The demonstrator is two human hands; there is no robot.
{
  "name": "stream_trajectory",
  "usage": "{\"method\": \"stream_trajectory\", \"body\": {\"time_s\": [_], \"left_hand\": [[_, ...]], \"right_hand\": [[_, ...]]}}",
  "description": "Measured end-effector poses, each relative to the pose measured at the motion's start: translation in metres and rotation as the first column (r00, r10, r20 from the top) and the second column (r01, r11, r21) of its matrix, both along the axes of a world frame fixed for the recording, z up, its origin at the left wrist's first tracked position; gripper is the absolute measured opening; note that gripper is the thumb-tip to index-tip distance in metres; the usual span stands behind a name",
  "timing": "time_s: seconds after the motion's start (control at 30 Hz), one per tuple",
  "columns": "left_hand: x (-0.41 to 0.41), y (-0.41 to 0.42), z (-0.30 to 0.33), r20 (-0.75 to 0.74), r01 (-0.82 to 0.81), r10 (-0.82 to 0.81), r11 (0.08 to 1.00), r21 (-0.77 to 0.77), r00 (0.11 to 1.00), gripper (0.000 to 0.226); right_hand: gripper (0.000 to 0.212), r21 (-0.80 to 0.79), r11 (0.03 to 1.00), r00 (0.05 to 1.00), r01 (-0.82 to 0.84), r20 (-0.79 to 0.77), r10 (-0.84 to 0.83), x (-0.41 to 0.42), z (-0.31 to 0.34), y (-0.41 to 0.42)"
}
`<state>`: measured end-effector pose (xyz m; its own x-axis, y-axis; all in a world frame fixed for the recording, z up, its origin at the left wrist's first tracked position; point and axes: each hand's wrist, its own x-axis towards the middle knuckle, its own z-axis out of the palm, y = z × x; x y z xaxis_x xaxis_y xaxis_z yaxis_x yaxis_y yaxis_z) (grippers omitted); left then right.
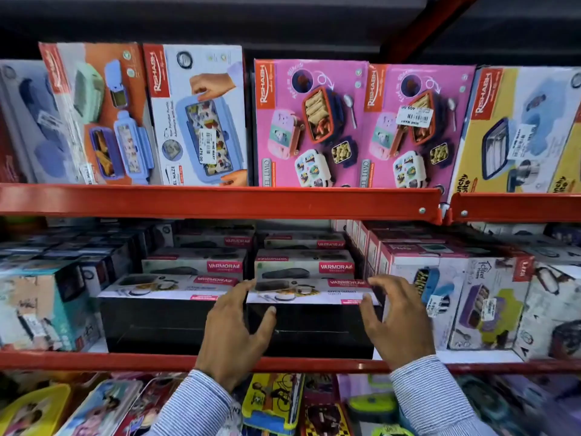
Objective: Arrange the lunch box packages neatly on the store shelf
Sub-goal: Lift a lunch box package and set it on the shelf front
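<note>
On the middle shelf, a black-fronted Varmora lunch box package with a white printed top stands at the front, right of centre. My left hand grips its left end, thumb on the black front. At its right end my right hand holds the upper corner. A matching Varmora package stands just to the left, touching it. More Varmora boxes are stacked in rows behind both.
The red shelf rail runs along the front below my hands. Purple-printed boxes crowd the right, teal boxes the left. Upright Rishabh packages fill the upper shelf behind a red beam. Colourful tins lie below.
</note>
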<state>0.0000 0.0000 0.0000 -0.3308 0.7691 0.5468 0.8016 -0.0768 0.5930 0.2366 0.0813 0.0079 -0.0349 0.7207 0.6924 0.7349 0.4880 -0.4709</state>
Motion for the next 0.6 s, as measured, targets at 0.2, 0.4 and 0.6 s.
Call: {"method": "stream_trajectory", "body": {"time_s": [0.2,0.4,0.6], "left_hand": [[0.009,0.007,-0.010,0.072,0.021,-0.012,0.992,-0.126,0.997,0.080],[0.004,0.008,-0.003,0.271,0.015,0.022,0.991,-0.137,0.962,0.089],[-0.009,-0.003,0.016,0.613,0.075,-0.061,0.997,0.003,0.788,0.049]], "right_hand": [[0.059,-0.364,0.931,0.996,0.013,-0.078,-0.044,-0.003,-0.016,0.005],[0.075,-0.490,0.853,0.940,-0.180,-0.341,0.002,0.016,-0.021,0.020],[0.021,-0.328,0.866,0.754,-0.377,-0.652,0.081,0.028,-0.001,-0.003]]}}
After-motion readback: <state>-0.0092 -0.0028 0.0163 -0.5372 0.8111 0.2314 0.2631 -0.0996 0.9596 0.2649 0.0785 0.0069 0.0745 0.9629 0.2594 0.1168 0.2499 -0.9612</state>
